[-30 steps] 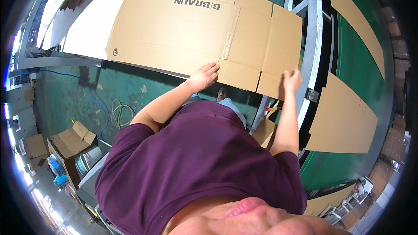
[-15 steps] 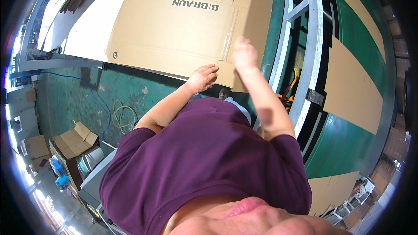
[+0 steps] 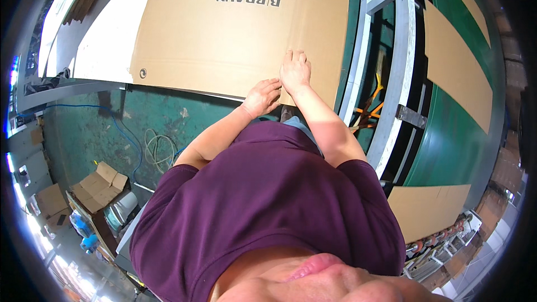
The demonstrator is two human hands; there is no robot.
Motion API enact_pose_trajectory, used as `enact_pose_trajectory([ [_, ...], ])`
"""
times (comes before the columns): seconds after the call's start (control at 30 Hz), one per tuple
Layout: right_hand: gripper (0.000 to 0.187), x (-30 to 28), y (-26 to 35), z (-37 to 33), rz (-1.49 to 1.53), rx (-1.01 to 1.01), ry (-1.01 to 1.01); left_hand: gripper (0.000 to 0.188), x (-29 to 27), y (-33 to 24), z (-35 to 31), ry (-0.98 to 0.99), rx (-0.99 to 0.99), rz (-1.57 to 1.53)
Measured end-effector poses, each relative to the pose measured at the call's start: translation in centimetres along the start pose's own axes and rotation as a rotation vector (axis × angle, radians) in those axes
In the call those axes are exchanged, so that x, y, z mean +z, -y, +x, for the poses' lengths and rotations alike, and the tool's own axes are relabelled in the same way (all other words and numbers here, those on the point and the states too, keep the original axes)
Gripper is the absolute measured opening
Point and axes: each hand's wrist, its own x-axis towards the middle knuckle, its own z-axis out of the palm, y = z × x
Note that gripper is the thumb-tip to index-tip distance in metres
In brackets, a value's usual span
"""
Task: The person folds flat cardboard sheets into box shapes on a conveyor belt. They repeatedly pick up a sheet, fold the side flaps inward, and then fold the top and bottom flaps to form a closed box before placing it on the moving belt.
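Observation:
A large brown cardboard sheet (image 3: 212, 39) with dark print lies in front of me, its right-hand panel (image 3: 324, 39) flat and a crease running along it. My right hand (image 3: 295, 71) lies on the sheet beside that crease, near the front edge, fingers stretched forward. Just left of it, my left hand (image 3: 263, 98) rests over the sheet's near edge with its fingers on top; the thumb is hidden. The two hands almost touch.
Under the sheet is a white surface (image 3: 106, 50). On the right, a metal frame (image 3: 400, 67) borders a green belt (image 3: 453, 134) carrying cardboard sheets (image 3: 456, 67). A coiled hose (image 3: 158, 148) lies on the green floor, and an open carton (image 3: 99, 185) stands at lower left.
The cardboard's right-hand panel stood raised and now lies flat. My right hand has come left and down onto the sheet. Sheets on the belt have shifted; my left hand has hardly moved.

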Motion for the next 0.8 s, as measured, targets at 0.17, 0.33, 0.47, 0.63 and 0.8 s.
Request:
enact_pose_trajectory([
  [0.17, 0.053, -0.4, -1.2, -4.5, 0.267, -0.134, -0.168, 0.061, -0.5, 0.5, 0.1, -0.043, -0.147, -0.062],
  [0.33, 0.045, -0.5, -2.3, -7.9, 0.659, -0.528, -0.013, 0.102, -1.1, 0.9, 1.7, 0.200, -0.370, 0.284],
  [0.47, 0.026, 0.9, -3.1, -7.1, 0.716, -0.609, -0.110, 0.103, -0.6, 0.9, 1.9, 0.230, -0.374, 0.310],
  [0.63, 0.012, 2.7, -4.0, -7.6, 0.764, -0.567, -0.137, 0.107, -0.2, 0.9, 1.9, 0.237, -0.400, 0.318],
  [0.8, 0.023, 1.6, -4.7, -6.1, 0.722, -0.682, 0.017, 0.108, 0.0, 1.0, 2.0, 0.239, -0.393, 0.340],
])
